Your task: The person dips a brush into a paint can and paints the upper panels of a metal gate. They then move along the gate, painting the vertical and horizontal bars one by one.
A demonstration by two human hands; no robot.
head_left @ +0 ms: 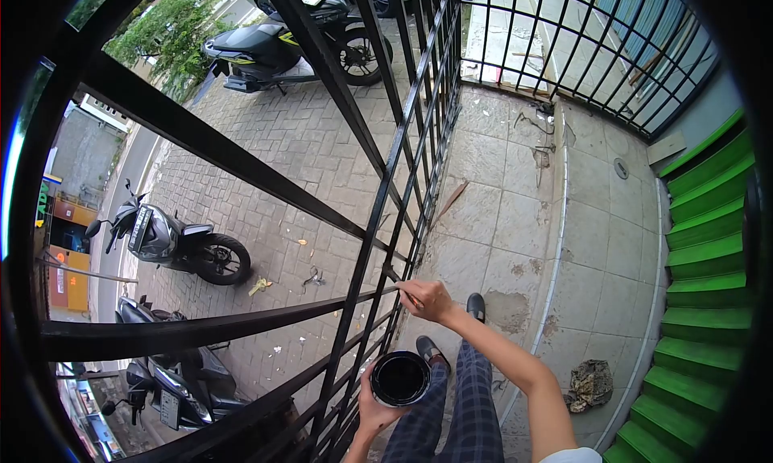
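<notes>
1 brush [390, 274], axis diag., tip up-left | R hand [430, 301] pinching it | L hand [373, 407] gripping can [424, 394]

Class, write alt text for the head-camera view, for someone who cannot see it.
A person's right hand holds a brush at a black fence; the left hand holds an open tub of black liquid. Parked motorcycles stand beyond the fence.

The railing [217, 153] and the liquid [400, 379] are black, the trousers [473, 382] dark blue with a pale check, the sleeve [572, 456] white, the shutter [708, 294] bright green, the tiles [608, 258] greyish beige, and the bundle [592, 382] mottled black and tan.
</notes>
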